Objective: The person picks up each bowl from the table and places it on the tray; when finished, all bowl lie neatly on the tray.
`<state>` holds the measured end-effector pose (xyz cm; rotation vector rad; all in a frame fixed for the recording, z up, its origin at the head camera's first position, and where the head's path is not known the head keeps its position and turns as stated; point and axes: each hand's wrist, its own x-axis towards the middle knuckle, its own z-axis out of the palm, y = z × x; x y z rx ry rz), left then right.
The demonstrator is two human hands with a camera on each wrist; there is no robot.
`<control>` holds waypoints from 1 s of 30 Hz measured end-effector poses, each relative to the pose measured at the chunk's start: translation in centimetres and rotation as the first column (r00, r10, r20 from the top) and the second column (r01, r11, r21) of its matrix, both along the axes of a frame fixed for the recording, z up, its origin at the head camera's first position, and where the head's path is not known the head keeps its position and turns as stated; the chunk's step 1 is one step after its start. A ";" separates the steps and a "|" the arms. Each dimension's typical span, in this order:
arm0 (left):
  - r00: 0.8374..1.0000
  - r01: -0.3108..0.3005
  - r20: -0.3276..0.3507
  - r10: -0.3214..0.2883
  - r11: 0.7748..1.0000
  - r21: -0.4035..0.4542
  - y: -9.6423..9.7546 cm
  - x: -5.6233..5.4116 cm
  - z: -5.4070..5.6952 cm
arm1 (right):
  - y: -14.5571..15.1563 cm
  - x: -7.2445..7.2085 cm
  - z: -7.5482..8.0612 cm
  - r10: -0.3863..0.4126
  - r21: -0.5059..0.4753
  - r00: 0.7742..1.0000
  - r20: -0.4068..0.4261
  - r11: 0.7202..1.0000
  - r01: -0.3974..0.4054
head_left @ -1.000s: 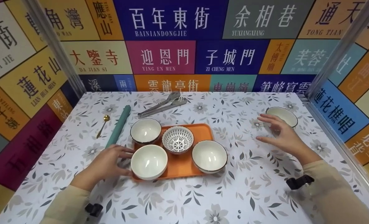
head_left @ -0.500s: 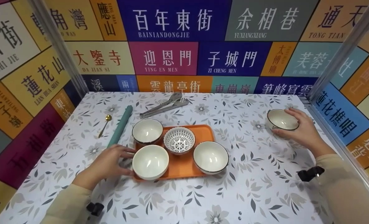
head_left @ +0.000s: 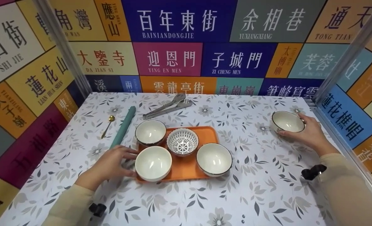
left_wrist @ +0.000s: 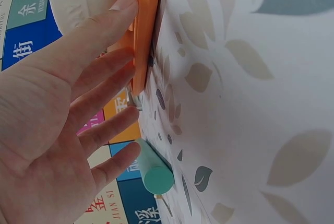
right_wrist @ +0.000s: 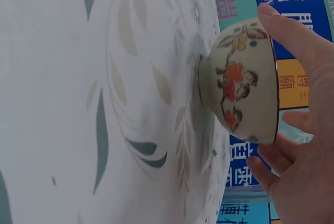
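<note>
In the head view my right hand [head_left: 313,133] holds a small cream bowl [head_left: 288,121] with a dark rim at the table's right. Seen from the right wrist, birds and leaves decorate the bowl [right_wrist: 242,80]; the thumb lies at one side of its rim, the fingers at the other. At the left end of an orange tray [head_left: 186,168], my left hand [head_left: 112,166] has its fingers spread, beside a plain white bowl [head_left: 153,164]. The left wrist view puts the thumb and nearest fingertips right at the tray's edge [left_wrist: 146,31]. Nothing lies in that palm.
On the tray also stand a black-patterned bowl [head_left: 182,142] and two dark-rimmed bowls, one at the back left [head_left: 150,132], one at the right [head_left: 214,159]. Metal tongs [head_left: 168,106], a green rolling pin-like stick [head_left: 123,125] and a gold spoon [head_left: 108,126] lie behind and left.
My right hand has reached the separate bowl and taken hold of it, thumb on the near side. The bowl has shifted only slightly in view. My left hand stays by the tray.
</note>
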<state>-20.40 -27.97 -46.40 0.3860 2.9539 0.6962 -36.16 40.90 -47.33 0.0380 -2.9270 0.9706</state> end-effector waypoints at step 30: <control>1.000 0.005 0.000 -0.005 1.000 -0.016 0.0 -0.1 0.0 | 0.0 0.1 -1.4 -0.071 -0.127 0.996 0.055 0.989 0.077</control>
